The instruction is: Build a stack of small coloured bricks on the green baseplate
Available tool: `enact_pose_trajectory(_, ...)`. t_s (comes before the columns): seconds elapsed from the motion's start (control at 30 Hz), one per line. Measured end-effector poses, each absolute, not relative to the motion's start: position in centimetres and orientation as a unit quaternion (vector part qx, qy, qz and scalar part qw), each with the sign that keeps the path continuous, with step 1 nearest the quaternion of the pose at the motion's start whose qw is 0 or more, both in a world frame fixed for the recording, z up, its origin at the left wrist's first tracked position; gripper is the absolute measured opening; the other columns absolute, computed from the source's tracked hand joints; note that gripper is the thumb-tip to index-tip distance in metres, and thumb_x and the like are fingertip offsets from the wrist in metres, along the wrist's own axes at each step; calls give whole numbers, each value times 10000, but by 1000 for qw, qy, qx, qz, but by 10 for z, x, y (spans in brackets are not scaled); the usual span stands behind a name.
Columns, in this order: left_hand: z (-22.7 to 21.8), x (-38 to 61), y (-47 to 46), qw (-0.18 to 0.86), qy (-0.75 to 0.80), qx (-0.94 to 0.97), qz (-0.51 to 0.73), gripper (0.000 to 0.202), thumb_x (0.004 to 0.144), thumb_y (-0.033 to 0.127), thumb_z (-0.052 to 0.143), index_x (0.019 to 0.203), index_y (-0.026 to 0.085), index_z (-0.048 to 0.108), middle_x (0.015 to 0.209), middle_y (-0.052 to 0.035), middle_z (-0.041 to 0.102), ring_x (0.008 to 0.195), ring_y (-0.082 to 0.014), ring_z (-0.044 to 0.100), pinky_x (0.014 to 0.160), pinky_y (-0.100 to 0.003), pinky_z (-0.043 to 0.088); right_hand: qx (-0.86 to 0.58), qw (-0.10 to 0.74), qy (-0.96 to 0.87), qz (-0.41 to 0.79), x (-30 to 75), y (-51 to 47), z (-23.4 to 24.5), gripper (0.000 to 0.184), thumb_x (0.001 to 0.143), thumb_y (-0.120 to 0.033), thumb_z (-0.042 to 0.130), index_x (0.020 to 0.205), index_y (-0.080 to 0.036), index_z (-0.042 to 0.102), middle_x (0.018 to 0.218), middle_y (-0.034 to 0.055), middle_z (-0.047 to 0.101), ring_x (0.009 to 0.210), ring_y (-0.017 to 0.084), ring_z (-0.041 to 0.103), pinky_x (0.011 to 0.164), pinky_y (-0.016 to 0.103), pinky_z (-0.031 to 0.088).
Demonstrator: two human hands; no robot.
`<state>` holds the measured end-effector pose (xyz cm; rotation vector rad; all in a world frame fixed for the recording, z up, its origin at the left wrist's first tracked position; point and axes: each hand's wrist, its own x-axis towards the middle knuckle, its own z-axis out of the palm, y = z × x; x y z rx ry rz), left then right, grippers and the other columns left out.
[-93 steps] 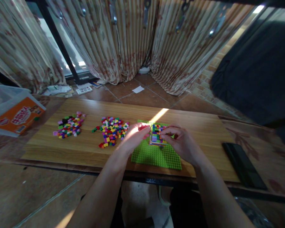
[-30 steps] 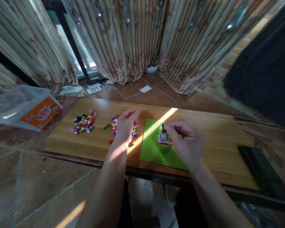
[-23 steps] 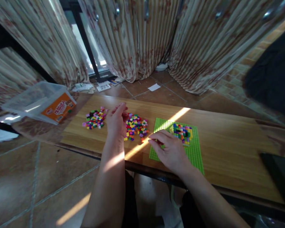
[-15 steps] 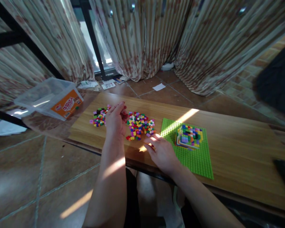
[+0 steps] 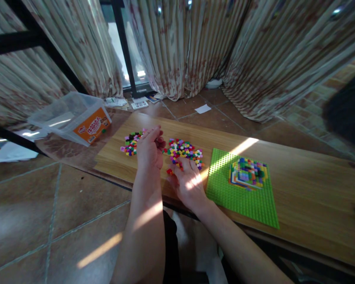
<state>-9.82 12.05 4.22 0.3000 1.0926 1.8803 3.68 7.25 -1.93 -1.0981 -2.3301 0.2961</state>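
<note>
Two loose piles of small colourful building bricks lie on the wooden table. My left hand (image 5: 150, 149) rests between them, turned on its side with the fingers curled in. What it holds, if anything, is hidden. It partly covers the left brick pile (image 5: 131, 142). My right hand (image 5: 187, 181) reaches over the near edge of the right brick pile (image 5: 185, 149), fingers stretched out and thumb apart, with red bricks beside the thumb. To its right lies a green baseplate (image 5: 239, 211) bearing a square multicoloured brick structure (image 5: 247, 173).
A clear plastic box (image 5: 62, 128) with an orange label stands at the table's left end. Papers (image 5: 139, 104) and a white sheet (image 5: 202, 109) lie on the tiled floor beyond. Curtains (image 5: 183, 51) hang behind. The wooden table (image 5: 310, 197) extends to the right.
My right hand has moved left, from beside the baseplate onto the near edge of the right pile. My left hand stays between the piles. The whole view has shifted slightly.
</note>
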Motion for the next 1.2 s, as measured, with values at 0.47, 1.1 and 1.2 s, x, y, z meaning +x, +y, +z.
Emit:
enact_pose_trajectory(0.47,46,-104,116,482,431,117,754,161,616,201,752,725,154,642,609,48,566,478,-26,455,490,-163,382,-437,304,-841,95,46,86,-30,132,878,-221,600,917,-222,725,1103,100,618,1025,285,519,877,441,480)
enact_pose_trajectory(1.1,19,-84,119,365,604,556,438,26,641,150,688,643,175,698,620,-20,642,591,-134,541,567,-242,364,-479,572,-558,364,110,111,36,208,881,-368,589,954,-192,671,729,16,700,586,132,650,599,302,573)
enact_pose_trajectory(1.2,12,-81,119,328,629,612,351,79,588,126,717,566,195,685,572,-20,625,568,-155,531,570,-266,355,-477,603,-526,364,127,116,47,190,844,-378,643,889,-195,673,726,12,694,603,132,661,613,309,589)
